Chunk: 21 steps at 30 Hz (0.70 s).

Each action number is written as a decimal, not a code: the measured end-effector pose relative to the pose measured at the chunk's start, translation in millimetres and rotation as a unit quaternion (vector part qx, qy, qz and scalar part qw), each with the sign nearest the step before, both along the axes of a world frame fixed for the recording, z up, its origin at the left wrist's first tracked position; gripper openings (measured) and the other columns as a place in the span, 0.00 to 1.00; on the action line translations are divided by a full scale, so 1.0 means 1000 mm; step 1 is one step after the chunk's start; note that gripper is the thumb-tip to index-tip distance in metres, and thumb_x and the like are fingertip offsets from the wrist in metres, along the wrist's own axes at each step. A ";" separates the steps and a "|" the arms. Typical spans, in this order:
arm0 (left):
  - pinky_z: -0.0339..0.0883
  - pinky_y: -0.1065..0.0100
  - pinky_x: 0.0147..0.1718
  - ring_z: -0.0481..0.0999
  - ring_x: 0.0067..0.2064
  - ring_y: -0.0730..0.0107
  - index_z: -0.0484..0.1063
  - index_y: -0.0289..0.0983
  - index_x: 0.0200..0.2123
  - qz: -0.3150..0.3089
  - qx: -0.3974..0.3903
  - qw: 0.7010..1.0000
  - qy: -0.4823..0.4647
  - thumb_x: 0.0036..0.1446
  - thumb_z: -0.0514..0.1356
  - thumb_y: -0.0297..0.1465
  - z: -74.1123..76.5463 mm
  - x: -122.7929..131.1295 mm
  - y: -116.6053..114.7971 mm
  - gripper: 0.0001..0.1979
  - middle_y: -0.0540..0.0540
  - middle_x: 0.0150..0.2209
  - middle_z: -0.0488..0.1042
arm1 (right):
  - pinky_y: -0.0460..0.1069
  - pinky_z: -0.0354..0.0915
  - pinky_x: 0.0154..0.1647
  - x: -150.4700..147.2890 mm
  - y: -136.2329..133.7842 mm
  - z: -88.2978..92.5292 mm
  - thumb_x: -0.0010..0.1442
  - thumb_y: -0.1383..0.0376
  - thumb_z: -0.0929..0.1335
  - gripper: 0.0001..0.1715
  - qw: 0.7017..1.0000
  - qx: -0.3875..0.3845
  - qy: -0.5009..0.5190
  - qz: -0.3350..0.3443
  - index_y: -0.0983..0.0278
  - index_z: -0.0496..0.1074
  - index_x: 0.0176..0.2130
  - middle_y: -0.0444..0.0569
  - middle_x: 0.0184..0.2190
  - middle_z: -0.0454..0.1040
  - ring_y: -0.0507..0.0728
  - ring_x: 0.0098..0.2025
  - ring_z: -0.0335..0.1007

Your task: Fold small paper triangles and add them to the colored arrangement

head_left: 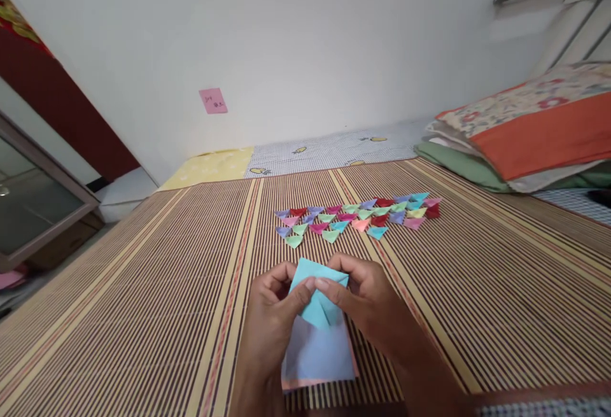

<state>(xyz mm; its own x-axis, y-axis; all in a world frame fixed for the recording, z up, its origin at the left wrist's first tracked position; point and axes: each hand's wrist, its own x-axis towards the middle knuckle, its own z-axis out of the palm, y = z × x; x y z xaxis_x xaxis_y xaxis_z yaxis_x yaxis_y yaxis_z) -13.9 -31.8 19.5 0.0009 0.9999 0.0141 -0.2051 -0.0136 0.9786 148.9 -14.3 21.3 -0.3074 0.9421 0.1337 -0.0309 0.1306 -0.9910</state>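
Observation:
A light blue paper with a crease and a folded part is held up between both hands. My left hand grips its left side, thumb on the front and fingers behind. On the right side my right hand pinches it the same way, and the two thumb tips nearly meet at the middle. Below the held paper lies a stack of square sheets, pale blue-violet on top with an orange-pink edge showing. Beyond my hands, rows of small folded paper pieces in several colours rest on the striped mat.
The striped mat spreads across the surface. Folded bedding is piled at the right by the wall. A pink note is stuck on the white wall. A framed glass panel stands at the left.

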 end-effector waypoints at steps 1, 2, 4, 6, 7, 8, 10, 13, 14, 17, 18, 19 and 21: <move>0.60 0.74 0.25 0.66 0.25 0.76 0.70 0.35 0.26 0.001 0.000 1.000 -0.004 0.53 0.71 0.37 -0.001 0.000 0.000 0.16 0.52 0.24 0.69 | 0.45 0.54 0.23 -0.001 -0.001 0.000 0.62 0.56 0.71 0.18 1.000 -0.006 0.003 -0.003 0.63 0.66 0.28 0.39 0.22 0.60 0.50 0.25 0.55; 0.61 0.74 0.24 0.66 0.25 0.76 0.70 0.34 0.27 0.002 0.000 1.000 -0.006 0.54 0.71 0.37 -0.001 0.000 0.001 0.16 0.52 0.24 0.69 | 0.45 0.54 0.23 -0.001 -0.001 0.000 0.62 0.56 0.71 0.18 1.000 -0.009 0.006 -0.005 0.63 0.66 0.28 0.39 0.22 0.60 0.49 0.24 0.55; 0.61 0.74 0.25 0.66 0.25 0.76 0.71 0.34 0.27 0.008 0.000 1.000 -0.008 0.54 0.71 0.37 -0.002 0.001 0.001 0.16 0.52 0.24 0.70 | 0.45 0.53 0.23 -0.002 -0.001 0.001 0.62 0.56 0.71 0.17 1.000 -0.010 0.010 -0.006 0.63 0.67 0.29 0.39 0.22 0.60 0.49 0.24 0.55; 0.62 0.74 0.25 0.66 0.25 0.76 0.71 0.34 0.27 0.015 0.001 1.000 -0.008 0.54 0.71 0.38 -0.002 0.002 0.000 0.16 0.52 0.24 0.70 | 0.45 0.53 0.22 0.000 0.000 0.003 0.62 0.56 0.71 0.16 1.000 0.006 0.007 -0.016 0.63 0.68 0.29 0.39 0.22 0.61 0.49 0.24 0.55; 0.62 0.74 0.25 0.66 0.25 0.76 0.71 0.34 0.27 0.019 0.004 1.000 -0.007 0.54 0.71 0.38 -0.002 0.003 0.000 0.16 0.52 0.24 0.70 | 0.45 0.54 0.23 0.001 0.000 0.005 0.62 0.57 0.71 0.16 0.999 0.020 0.000 -0.026 0.64 0.69 0.28 0.39 0.22 0.61 0.49 0.24 0.55; 0.62 0.74 0.25 0.66 0.25 0.76 0.70 0.35 0.27 0.024 0.007 1.000 -0.006 0.54 0.71 0.37 -0.002 0.003 0.000 0.16 0.52 0.24 0.70 | 0.45 0.55 0.24 0.002 0.001 0.006 0.62 0.58 0.71 0.15 0.999 0.032 -0.007 -0.036 0.64 0.70 0.29 0.40 0.22 0.63 0.50 0.25 0.57; 0.62 0.74 0.24 0.65 0.25 0.77 0.70 0.35 0.26 0.039 0.017 0.999 -0.005 0.54 0.71 0.37 -0.002 0.005 0.000 0.16 0.52 0.24 0.70 | 0.45 0.57 0.25 0.005 0.002 0.008 0.63 0.59 0.70 0.14 0.998 0.041 -0.005 -0.049 0.64 0.72 0.30 0.41 0.22 0.65 0.50 0.25 0.59; 0.61 0.75 0.24 0.65 0.25 0.77 0.70 0.35 0.26 0.058 0.030 0.998 -0.005 0.54 0.71 0.36 -0.001 0.009 0.000 0.15 0.53 0.23 0.70 | 0.46 0.62 0.28 0.010 0.005 0.005 0.65 0.60 0.69 0.12 0.997 0.051 -0.004 -0.056 0.64 0.75 0.32 0.42 0.25 0.70 0.51 0.28 0.64; 0.61 0.75 0.24 0.65 0.25 0.77 0.69 0.35 0.26 0.061 0.032 0.998 -0.006 0.54 0.71 0.36 0.000 0.011 0.000 0.16 0.53 0.23 0.70 | 0.46 0.62 0.29 0.012 0.006 0.004 0.65 0.61 0.68 0.11 0.997 0.051 0.000 -0.059 0.64 0.75 0.33 0.42 0.25 0.71 0.51 0.28 0.65; 0.60 0.76 0.24 0.64 0.24 0.78 0.69 0.35 0.25 0.066 0.030 0.997 -0.015 0.55 0.71 0.36 0.000 0.017 0.000 0.16 0.54 0.23 0.69 | 0.46 0.65 0.30 0.017 0.011 -0.002 0.66 0.61 0.67 0.10 0.996 0.046 0.023 -0.074 0.63 0.76 0.36 0.43 0.27 0.74 0.52 0.29 0.69; 0.60 0.76 0.24 0.64 0.24 0.78 0.69 0.35 0.25 0.068 0.029 0.997 -0.019 0.55 0.70 0.36 0.000 0.018 0.000 0.16 0.54 0.23 0.69 | 0.46 0.66 0.31 0.018 0.013 -0.003 0.66 0.61 0.67 0.10 0.995 0.047 0.030 -0.088 0.63 0.77 0.37 0.44 0.28 0.75 0.52 0.30 0.70; 0.60 0.75 0.24 0.64 0.24 0.78 0.69 0.35 0.25 0.069 0.028 0.997 -0.022 0.55 0.70 0.37 0.000 0.020 0.000 0.16 0.53 0.23 0.69 | 0.46 0.67 0.33 0.019 0.014 -0.003 0.67 0.60 0.67 0.12 0.993 0.047 0.035 -0.104 0.63 0.77 0.38 0.45 0.30 0.76 0.53 0.32 0.72; 0.60 0.75 0.24 0.64 0.24 0.77 0.69 0.35 0.25 0.067 0.028 0.997 -0.024 0.55 0.70 0.37 0.000 0.022 0.000 0.16 0.53 0.23 0.69 | 0.47 0.68 0.34 0.019 0.014 -0.003 0.68 0.56 0.66 0.15 0.991 0.045 0.041 -0.118 0.64 0.78 0.38 0.47 0.32 0.77 0.54 0.34 0.73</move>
